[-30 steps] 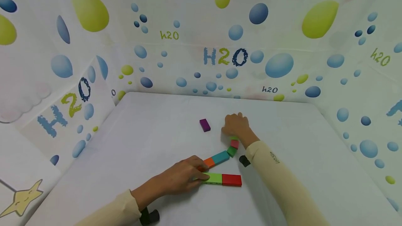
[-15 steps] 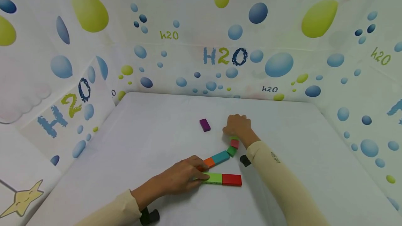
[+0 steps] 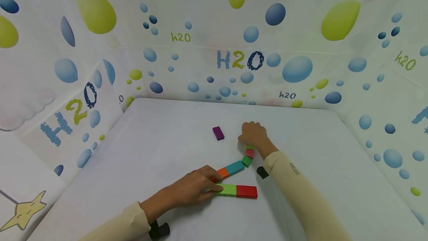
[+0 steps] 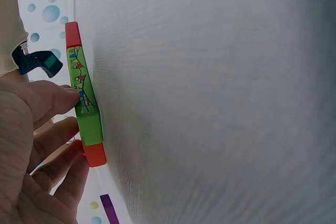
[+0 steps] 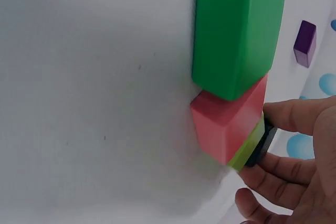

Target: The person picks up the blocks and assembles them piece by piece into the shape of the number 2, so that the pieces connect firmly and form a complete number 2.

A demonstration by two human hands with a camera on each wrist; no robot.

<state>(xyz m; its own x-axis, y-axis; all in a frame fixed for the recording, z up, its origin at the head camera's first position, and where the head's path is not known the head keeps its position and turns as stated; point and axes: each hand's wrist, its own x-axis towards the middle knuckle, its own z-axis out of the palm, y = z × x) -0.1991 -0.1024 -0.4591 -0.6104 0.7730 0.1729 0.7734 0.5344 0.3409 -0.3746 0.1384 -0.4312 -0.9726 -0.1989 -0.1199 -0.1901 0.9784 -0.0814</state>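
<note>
My right hand (image 3: 254, 134) pinches a dark block (image 5: 261, 144) between thumb and fingers, at the far end of a curved row. Beside that block in the right wrist view come a lime block (image 5: 247, 145), a pink-red block (image 5: 223, 121) and a green block (image 5: 236, 35). My left hand (image 3: 194, 188) grips the near-left blocks, its thumb on a light green block (image 4: 81, 77) with a printed flag pattern. A red block (image 3: 246, 192) ends that near row. Orange (image 3: 223, 173) and teal blocks (image 3: 235, 167) form a slanting row behind it.
A purple block (image 3: 218, 133) lies alone, left of the right hand. The blocks lie on a white-covered table (image 3: 150, 140), with patterned cloth walls (image 3: 200, 70) at the back and sides. Black wrist devices (image 3: 262, 172) hang below both sleeves.
My right hand has moved very slightly to the right at the end of the row. The left hand and the other blocks stay in place.
</note>
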